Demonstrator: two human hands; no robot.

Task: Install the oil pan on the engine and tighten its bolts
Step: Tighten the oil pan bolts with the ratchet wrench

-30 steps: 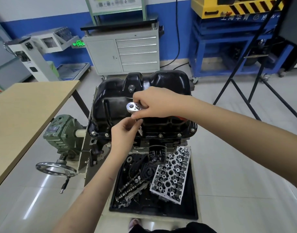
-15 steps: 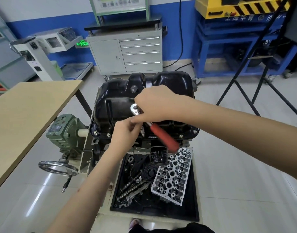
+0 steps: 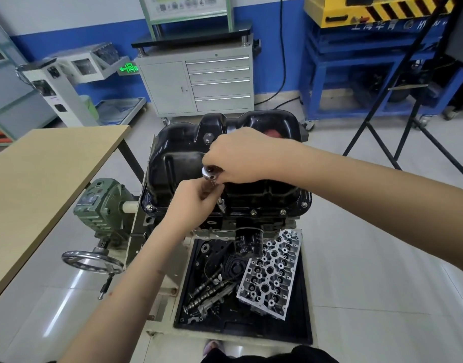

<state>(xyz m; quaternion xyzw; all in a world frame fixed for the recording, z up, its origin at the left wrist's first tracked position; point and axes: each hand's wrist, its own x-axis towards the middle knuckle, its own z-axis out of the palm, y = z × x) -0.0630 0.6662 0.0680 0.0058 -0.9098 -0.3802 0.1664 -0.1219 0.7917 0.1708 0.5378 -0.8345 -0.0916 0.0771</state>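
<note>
Both hands on a ratchet [image 3: 209, 173] above black oil pan [image 3: 225, 163].
Right hand [image 3: 238, 155] gripping ratchet head, left hand [image 3: 196, 197] pinching extension [image 3: 221, 204]; black tray [image 3: 305, 310] holding cylinder head [image 3: 271, 273], camshafts [image 3: 206, 294].

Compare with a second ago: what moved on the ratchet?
The ratchet handle swung: its red grip pointed toward the camera half a second ago and now lies hidden under the right hand. The left hand still pinches the extension steady. Oil pan and flange bolts unchanged.
</note>
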